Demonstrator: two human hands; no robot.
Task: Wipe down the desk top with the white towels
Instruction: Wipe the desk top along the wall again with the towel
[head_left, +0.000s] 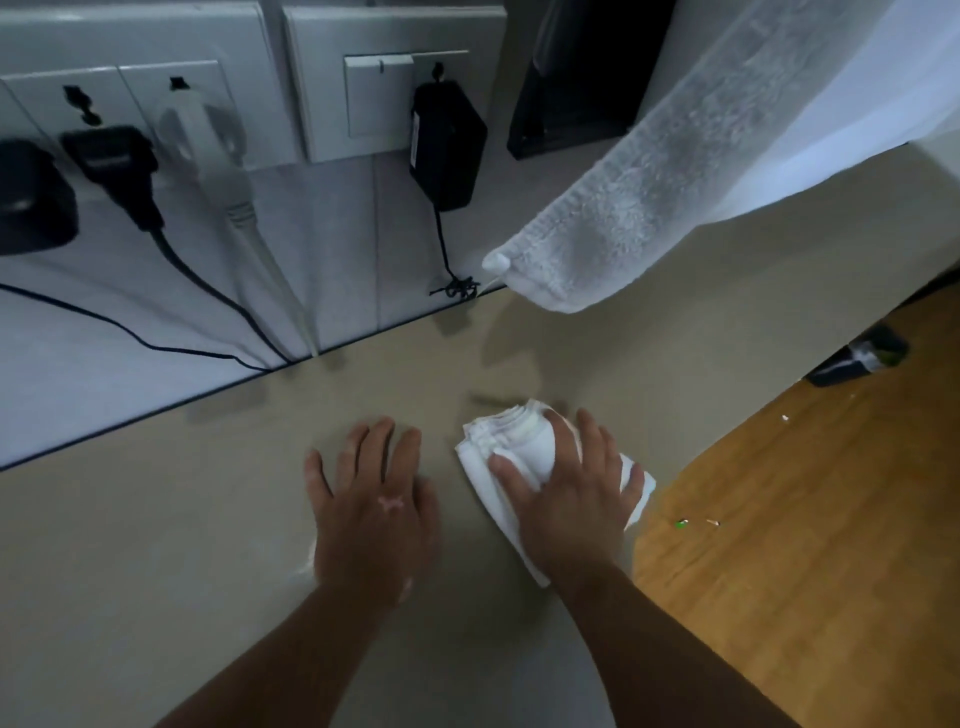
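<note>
Pressed under the spread right hand (566, 499), with the left hand (374, 499) laid flat and empty, the folded towel (519, 441) could be swept off the tabletop's (156, 571) right edge.

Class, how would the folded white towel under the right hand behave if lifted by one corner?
Probably floppy: the folded towel shows loose layered edges, so it would likely unfold. Probably slides easily: the desk top looks smooth.

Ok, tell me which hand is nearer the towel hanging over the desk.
Right. The right hand, on the folded towel, lies just in front of the low corner of the hanging towel; the left hand rests flat on the desk, further left.
</note>
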